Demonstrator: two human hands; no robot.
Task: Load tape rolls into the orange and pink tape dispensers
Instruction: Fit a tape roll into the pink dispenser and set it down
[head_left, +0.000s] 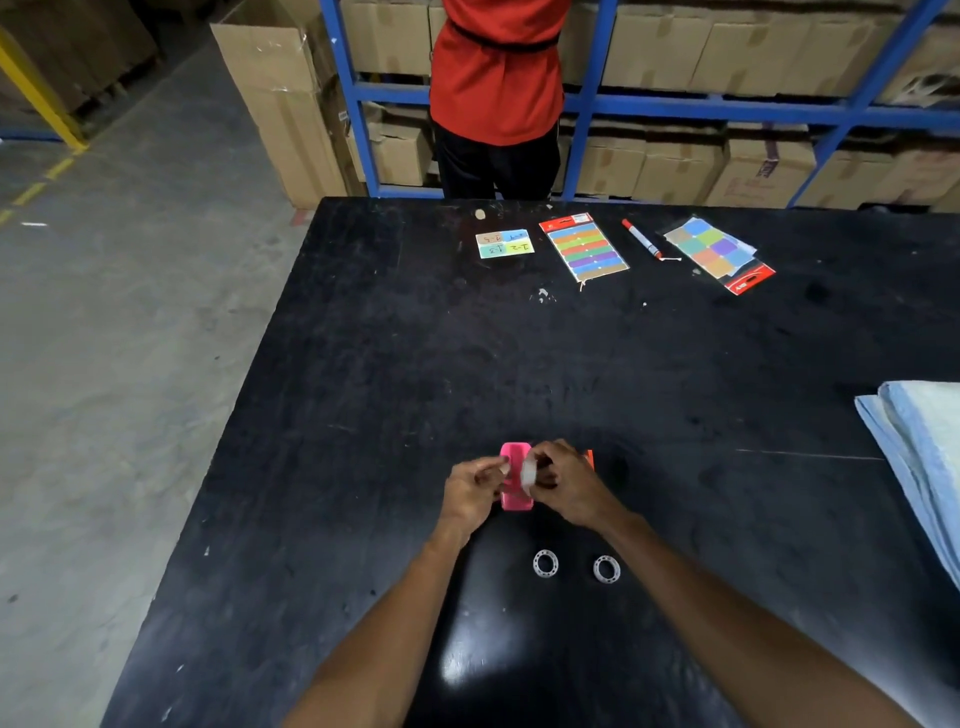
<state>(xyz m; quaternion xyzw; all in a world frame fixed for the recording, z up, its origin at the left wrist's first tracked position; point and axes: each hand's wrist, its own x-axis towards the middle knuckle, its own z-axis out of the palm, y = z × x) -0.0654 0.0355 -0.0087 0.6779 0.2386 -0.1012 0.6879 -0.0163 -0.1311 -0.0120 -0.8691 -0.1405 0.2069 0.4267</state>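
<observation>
Your left hand (470, 491) and right hand (569, 486) are both bare: no gloves, and no rings or watch that I can make out at this size. Back from each hand, your wrists and forearms are uncovered as well; no sleeve, cuff or strap shows anywhere down to the bottom edge of the head view. Fingers are short-nailed as far as I can tell, though the fingertips are too small and blurred to say more, and no markings, tape or bandage are visible on either arm behind the hands.
</observation>
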